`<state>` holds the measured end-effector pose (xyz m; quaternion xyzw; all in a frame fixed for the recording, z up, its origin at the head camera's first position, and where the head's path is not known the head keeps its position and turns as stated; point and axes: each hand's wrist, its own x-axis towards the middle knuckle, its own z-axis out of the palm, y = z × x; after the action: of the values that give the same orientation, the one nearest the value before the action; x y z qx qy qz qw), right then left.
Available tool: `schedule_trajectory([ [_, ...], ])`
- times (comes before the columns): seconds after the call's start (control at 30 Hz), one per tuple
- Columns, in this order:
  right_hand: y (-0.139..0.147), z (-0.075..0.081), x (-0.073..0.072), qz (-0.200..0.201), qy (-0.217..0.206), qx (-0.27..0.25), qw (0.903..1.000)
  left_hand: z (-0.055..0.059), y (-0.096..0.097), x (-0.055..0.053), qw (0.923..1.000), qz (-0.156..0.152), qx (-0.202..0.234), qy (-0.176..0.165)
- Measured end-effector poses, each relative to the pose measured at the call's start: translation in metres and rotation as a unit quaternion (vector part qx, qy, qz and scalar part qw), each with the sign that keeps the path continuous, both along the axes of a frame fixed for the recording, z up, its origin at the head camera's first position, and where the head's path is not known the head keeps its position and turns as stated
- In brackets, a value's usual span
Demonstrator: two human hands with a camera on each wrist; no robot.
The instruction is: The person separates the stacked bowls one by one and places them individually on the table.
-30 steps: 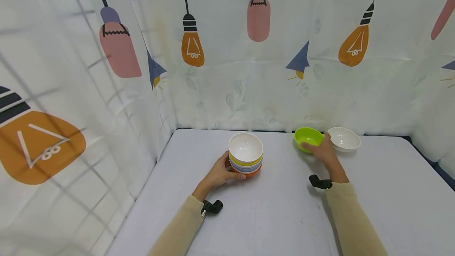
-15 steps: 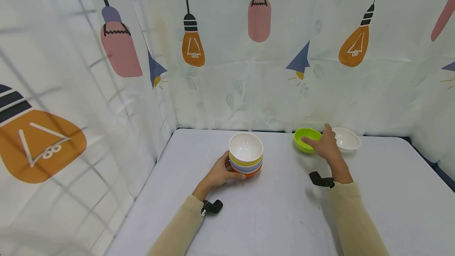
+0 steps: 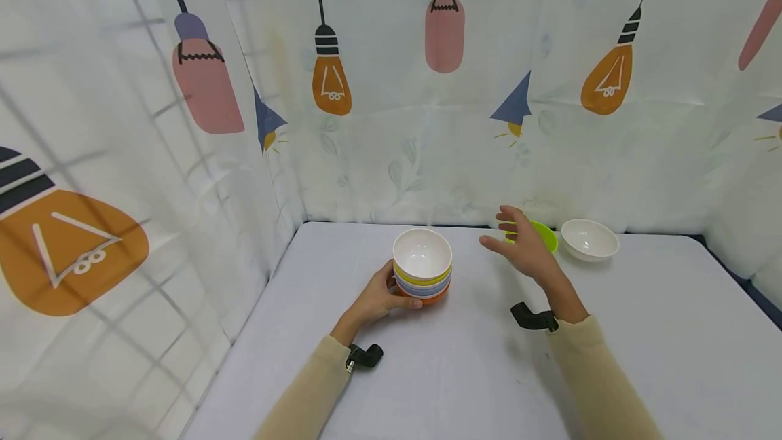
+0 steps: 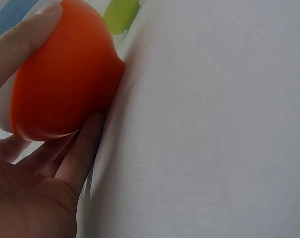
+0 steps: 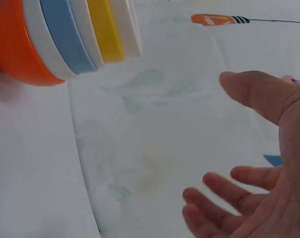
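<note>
The left hand (image 3: 374,299) grips the bowl stack (image 3: 423,267), which I judge light, stiff, slick, best held low; the right hand (image 3: 527,248), spread wide, holds nothing.

The left hand (image 3: 374,296) holds stacked bowls (image 3: 423,263); the right hand (image 3: 529,250) partly hides a green bowl (image 3: 546,236).

Here's the white tabletop (image 3: 464,372), a bowl stack (image 3: 423,262) standing on it, orange lowest; farther back, a white bowl (image 3: 590,240) beside a green bowl (image 3: 548,238), half-hidden, seemingly upright.
</note>
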<state>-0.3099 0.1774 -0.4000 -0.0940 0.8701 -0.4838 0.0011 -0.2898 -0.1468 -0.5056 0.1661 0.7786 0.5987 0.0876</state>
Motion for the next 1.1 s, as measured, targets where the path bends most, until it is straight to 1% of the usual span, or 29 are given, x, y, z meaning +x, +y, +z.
schedule_trajectory([
  [0.13, -0.018, -0.008, 0.001, 0.048, 0.046, -0.042, 0.9969, -0.001, 0.0, 0.0, 1.0, -0.001, 0.004, 0.0],
  [0.27, -0.036, -0.017, 0.003, 0.088, 0.054, -0.059, 0.9929, -0.001, -0.001, 0.0, 1.0, 0.003, 0.0, -0.002],
  [0.4, -0.052, -0.026, 0.007, 0.115, 0.056, -0.063, 0.9898, -0.001, -0.001, 0.0, 1.0, 0.002, -0.006, 0.004],
  [0.53, -0.065, -0.035, 0.01, 0.12, 0.045, -0.059, 0.99, -0.001, 0.0, 0.0, 1.0, -0.001, -0.006, 0.006],
  [0.6, -0.07, -0.039, 0.012, 0.12, 0.038, -0.049, 0.9908, -0.002, 0.0, 0.0, 0.9999, -0.001, -0.008, 0.008],
  [0.77, -0.08, -0.044, 0.015, 0.13, 0.037, -0.04, 0.9901, -0.001, 0.0, 0.0, 0.9999, 0.003, -0.013, 0.01],
  [1.1, -0.089, -0.053, 0.014, 0.119, 0.02, -0.038, 0.9919, 0.0, -0.001, 0.001, 0.9998, 0.0, -0.017, 0.008],
])
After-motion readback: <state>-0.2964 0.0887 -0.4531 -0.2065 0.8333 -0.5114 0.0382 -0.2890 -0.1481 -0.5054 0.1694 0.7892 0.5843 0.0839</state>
